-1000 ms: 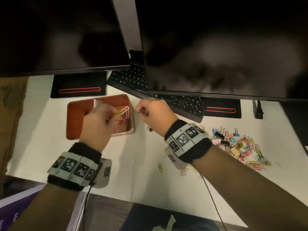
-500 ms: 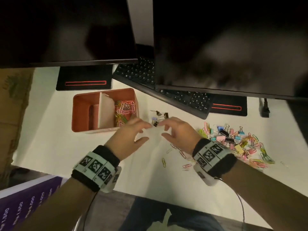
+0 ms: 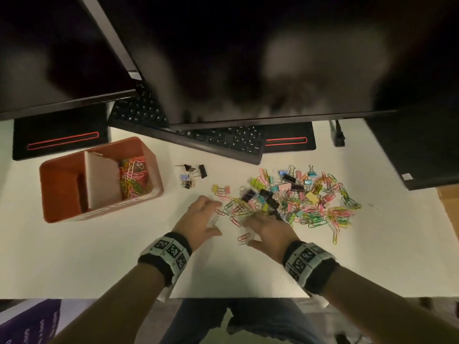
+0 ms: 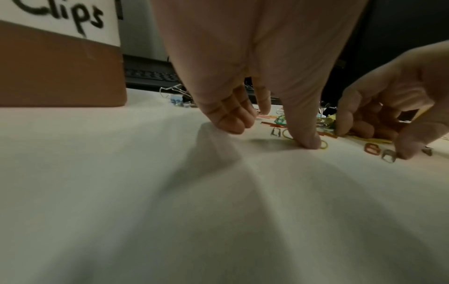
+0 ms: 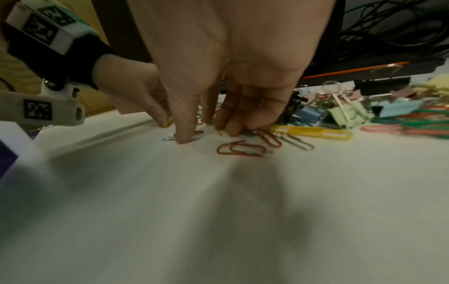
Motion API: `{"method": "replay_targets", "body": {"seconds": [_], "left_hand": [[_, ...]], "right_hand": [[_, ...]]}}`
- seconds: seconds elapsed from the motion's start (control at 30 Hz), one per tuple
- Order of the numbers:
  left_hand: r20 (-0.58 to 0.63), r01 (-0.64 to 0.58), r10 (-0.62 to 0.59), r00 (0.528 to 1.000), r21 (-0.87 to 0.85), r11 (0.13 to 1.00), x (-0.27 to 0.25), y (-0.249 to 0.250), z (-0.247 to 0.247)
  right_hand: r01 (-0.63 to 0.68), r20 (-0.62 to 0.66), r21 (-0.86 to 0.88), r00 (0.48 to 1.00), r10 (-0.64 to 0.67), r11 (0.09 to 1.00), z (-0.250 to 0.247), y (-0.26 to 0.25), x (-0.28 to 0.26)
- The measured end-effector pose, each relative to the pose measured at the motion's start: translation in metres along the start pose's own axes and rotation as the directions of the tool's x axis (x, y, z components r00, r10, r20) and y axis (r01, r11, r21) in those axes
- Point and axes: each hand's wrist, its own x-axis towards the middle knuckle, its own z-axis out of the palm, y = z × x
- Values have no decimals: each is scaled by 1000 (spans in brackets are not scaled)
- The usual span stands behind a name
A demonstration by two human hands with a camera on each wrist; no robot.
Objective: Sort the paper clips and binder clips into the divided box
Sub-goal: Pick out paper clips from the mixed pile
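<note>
White desk [image 3: 104, 247] carries everything. Divided box [image 3: 151, 155] sits far left, well apart from both hands; its right compartment holds paper clips, the left one looks empty, though its floor is in shadow. Mixed heap of paper clips and binder clips [image 3: 305, 197] lies right of centre, its near-left fringe thinning to loose paper clips. Both hands are down at that fringe. Left hand [image 3: 201, 217]: fingers bent downward, one fingertip [image 4: 307, 142] pressing a yellow paper clip [image 4: 324, 144] flat on the desk, not pinched. Right hand [image 3: 269, 229]: fingers curled, tips among loose clips; whether they pinch one, cannot tell. Red paper clip [image 5: 240, 149] lies flat just short of the right fingertips, long axis across the hand. Judgement: left hand is nearer the box.
</note>
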Motion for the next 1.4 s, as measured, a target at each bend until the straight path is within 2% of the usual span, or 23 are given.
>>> {"method": "replay_targets", "body": {"seconds": [0.13,0.27,0.47,0.6,0.77,0.93,1.07,1.4], "left_hand": [[-110,6,2,994,71,997,14,13,3],[-149,-24,49,988,166,986,21,23,6],[-224,-13,30,974,77,997,22,21,9],[-208,-17,27,978,47,999,20,15,8],[-169,8,-3,986,28,1000,18,13,2],[-162,64,-64,985,-4,998,19,13,-2],[-98,105,-104,990,5,994,23,13,-6],[-57,53,-46,997,141,989,26,11,-6]], "right_hand": [[-39,-164,24,986,42,999,-2,-1,15],[-39,-271,19,962,42,999,-2,-1,24],[10,-325,-6,946,-11,1000,-7,-7,35],[55,-312,-10,948,-55,998,-13,-3,37],[101,-307,-114,942,-132,988,-15,2,39],[168,-239,-148,950,-200,975,-23,4,45],[151,-172,-88,971,-165,985,-32,-2,49],[33,-49,-75,998,-37,997,-36,-7,56]]}}
